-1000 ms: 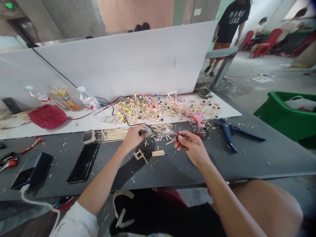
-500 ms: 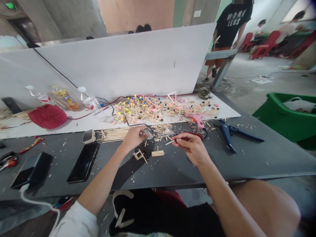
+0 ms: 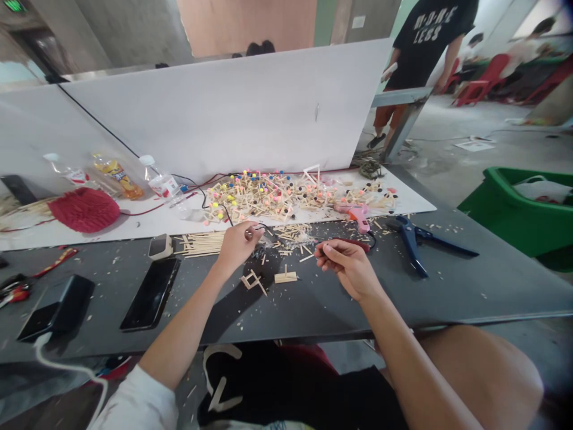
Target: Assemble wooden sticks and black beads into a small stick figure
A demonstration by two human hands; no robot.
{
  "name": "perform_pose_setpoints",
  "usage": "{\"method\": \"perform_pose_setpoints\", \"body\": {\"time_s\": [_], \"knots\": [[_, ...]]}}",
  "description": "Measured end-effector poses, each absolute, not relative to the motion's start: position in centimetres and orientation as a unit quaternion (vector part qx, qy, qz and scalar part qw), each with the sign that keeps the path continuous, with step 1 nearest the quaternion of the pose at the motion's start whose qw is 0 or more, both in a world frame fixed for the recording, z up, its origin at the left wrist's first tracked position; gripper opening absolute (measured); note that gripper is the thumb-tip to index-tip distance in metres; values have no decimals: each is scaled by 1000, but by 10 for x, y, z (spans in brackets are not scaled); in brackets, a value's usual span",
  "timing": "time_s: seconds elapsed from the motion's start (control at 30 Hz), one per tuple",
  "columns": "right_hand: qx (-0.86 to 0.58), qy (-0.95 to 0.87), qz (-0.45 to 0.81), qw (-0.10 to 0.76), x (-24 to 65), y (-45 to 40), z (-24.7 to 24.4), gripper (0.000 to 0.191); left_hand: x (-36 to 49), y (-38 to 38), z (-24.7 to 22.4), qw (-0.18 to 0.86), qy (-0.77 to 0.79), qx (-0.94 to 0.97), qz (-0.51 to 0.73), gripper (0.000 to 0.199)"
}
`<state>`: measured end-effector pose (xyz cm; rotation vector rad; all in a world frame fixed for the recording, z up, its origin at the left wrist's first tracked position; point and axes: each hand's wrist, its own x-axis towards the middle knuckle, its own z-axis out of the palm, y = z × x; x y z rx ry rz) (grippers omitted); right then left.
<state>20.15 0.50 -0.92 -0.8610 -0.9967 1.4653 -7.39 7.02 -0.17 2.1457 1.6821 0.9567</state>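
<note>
Hands nearly closed: left hand (image 3: 238,249) grips a small dark object (image 3: 249,235), right hand (image 3: 345,267) pinches something thin.

Ahead of you, a white partition board (image 3: 224,107) rises behind the grey bench (image 3: 447,298); to your right, red plastic chairs (image 3: 481,74) stand on a dusty concrete floor (image 3: 447,167), and a green sign (image 3: 14,5) glows high at left.

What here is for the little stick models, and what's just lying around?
For the models: left hand, right hand, loose sticks, small stick frame, pile of stick models, pink glue gun, blue pliers.

Just lying around: phone, black charger, plastic bottle, red yarn bundle.
</note>
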Motion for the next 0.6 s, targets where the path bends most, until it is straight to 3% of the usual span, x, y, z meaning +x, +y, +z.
{"method": "perform_pose_setpoints", "body": {"time_s": [0.6], "knots": [[-377,-386,620,570,199,9,-9,25,-73,66,1,108,564,732,368,35]]}}
